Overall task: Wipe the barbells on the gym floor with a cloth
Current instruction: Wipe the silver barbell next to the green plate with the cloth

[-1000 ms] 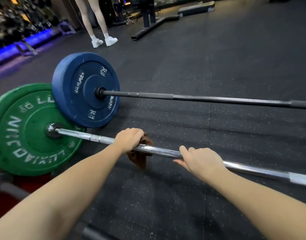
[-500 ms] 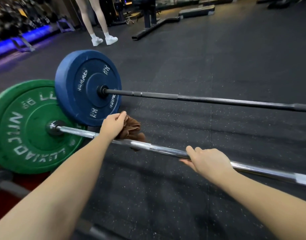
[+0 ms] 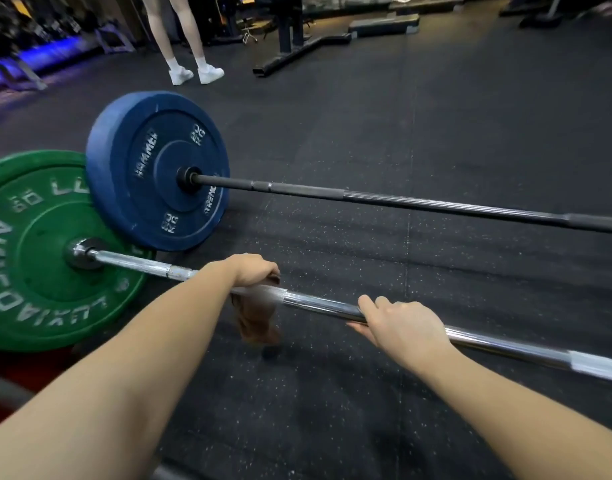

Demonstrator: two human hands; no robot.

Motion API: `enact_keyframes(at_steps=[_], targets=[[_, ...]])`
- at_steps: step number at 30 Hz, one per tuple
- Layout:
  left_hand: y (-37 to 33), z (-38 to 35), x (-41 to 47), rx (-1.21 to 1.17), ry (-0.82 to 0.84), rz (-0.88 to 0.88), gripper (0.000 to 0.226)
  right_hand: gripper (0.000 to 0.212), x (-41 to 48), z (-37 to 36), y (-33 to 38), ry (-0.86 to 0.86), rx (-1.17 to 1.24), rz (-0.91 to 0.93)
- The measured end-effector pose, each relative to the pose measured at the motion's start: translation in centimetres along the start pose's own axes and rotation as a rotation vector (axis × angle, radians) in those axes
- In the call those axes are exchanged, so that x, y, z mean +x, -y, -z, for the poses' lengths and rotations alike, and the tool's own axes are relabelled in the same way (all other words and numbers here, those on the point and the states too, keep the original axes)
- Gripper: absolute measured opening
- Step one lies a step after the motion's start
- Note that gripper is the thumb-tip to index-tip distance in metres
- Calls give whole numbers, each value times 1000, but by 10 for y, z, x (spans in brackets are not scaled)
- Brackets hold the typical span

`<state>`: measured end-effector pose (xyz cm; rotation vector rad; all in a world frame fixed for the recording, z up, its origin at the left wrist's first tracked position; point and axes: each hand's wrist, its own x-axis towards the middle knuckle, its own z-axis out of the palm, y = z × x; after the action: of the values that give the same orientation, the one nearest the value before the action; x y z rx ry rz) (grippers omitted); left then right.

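Now, down on speckled rubber floor (image 3: 332, 410): clamping brown cloth (image 3: 256, 318) round chrome barbell (image 3: 505, 344) with left hand (image 3: 252, 270), loose end dangling below; gripping the same bar with right hand (image 3: 401, 327), further right. Green plate (image 3: 37, 271) at left end, blue plate (image 3: 152, 168) and black barbell (image 3: 436, 202) behind, open matting beyond, up to a standing person (image 3: 179, 36).

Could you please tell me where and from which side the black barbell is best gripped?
Grip the black barbell on its bare mid-shaft, from above, wrapping under. It lies level, and the blue plate seems to hold it off the floor.
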<state>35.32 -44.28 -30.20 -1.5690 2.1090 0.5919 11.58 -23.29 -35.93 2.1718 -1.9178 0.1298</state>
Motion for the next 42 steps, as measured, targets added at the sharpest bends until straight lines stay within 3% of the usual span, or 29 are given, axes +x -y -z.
enact_keyframes(at_steps=[2, 5, 12, 22, 28, 34, 42], targets=[[2, 1, -1, -29, -4, 6, 31, 45, 1, 0, 0, -14, 2, -6], [7, 0, 0, 49, -18, -65, 38, 46, 0, 1, 1, -12, 5, -17], [-1, -7, -17, 30, -183, -175, 36, 46, 1, 0, 0, -13, 5, -3], [-116, -45, -35, -43, -187, -520, 36, 49, 4, 1, 1, -31, -30, 10], [-76, -34, -27, -146, -179, -536, 41, 46, 2, 2, 2, -41, -34, 4], [-3, -18, -16, -221, -302, -401, 46, 46, 2, 4, 1, -45, 10, 1], [-31, -35, -20, 102, -463, -347, 49, 45, 2, 1, 1, -47, 12, 6]])
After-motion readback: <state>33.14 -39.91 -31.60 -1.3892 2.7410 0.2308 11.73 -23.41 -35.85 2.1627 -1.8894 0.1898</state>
